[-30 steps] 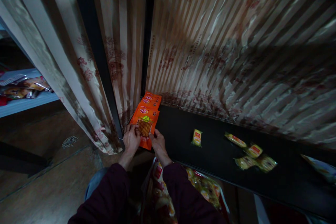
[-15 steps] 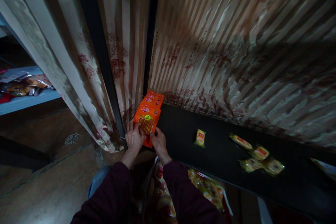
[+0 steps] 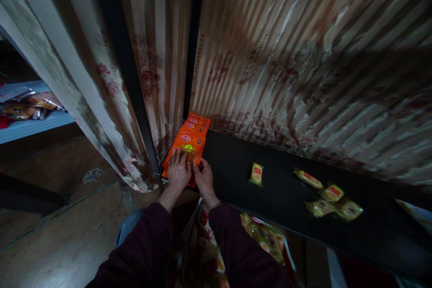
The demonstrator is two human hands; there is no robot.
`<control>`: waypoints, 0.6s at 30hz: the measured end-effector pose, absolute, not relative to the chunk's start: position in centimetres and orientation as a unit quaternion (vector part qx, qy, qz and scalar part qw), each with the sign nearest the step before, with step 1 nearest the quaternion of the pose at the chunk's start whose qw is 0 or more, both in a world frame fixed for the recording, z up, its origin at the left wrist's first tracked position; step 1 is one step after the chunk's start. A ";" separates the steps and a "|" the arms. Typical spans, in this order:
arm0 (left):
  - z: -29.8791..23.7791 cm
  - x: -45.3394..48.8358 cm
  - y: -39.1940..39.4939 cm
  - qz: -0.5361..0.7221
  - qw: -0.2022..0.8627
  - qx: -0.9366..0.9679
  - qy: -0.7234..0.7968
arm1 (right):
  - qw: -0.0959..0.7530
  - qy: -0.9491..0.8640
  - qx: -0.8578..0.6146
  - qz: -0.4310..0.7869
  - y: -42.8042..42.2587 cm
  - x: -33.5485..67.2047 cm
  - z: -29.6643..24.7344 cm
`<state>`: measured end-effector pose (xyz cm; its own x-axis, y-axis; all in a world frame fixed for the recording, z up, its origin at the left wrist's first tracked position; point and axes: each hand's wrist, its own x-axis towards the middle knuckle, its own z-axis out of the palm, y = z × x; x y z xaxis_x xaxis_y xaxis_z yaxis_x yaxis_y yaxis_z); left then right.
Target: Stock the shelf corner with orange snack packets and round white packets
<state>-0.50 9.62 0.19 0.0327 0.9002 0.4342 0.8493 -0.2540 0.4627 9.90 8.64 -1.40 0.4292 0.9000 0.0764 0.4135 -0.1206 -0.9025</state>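
A row of orange snack packets lies overlapped at the left end of a black shelf. My left hand rests flat on the nearest packet, fingers stretched out over its front. My right hand is right beside it, fingers curled at the packet's lower right edge. Dark maroon sleeves cover both arms.
Several small yellow snack packs lie scattered along the shelf to the right. A bag of packaged snacks sits below the shelf by my lap. A striped curtain hangs behind. A pale shelf with goods is at far left.
My left hand moved up from the packet's lower edge and now lies flat on its front. My right hand shifted slightly inward along the packet's edge.
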 end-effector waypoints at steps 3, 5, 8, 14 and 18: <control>0.2 -0.5 9.7 0.335 0.047 0.714 0.613 | 0.523 -0.450 -0.664 0.288 9.0 9.8 -2.4; 0.2 -0.5 9.7 0.336 0.054 0.710 0.616 | 0.538 -0.438 -0.652 0.308 9.3 9.7 -2.9; 0.3 -0.5 9.8 0.343 0.067 0.706 0.616 | 0.544 -0.422 -0.653 0.316 9.9 9.7 -3.5; 0.4 -0.8 10.1 0.353 0.082 0.712 0.602 | 0.540 -0.415 -0.652 0.333 10.7 9.5 -3.5; 0.4 -0.9 10.2 0.358 0.088 0.711 0.599 | 0.534 -0.407 -0.649 0.358 10.8 9.6 -3.0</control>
<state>-0.87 10.16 0.45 0.0260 0.9144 0.4040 0.7891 -0.2668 0.5533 9.64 10.79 -3.04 0.4132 0.9101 -0.0307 0.1457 -0.0994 -0.9843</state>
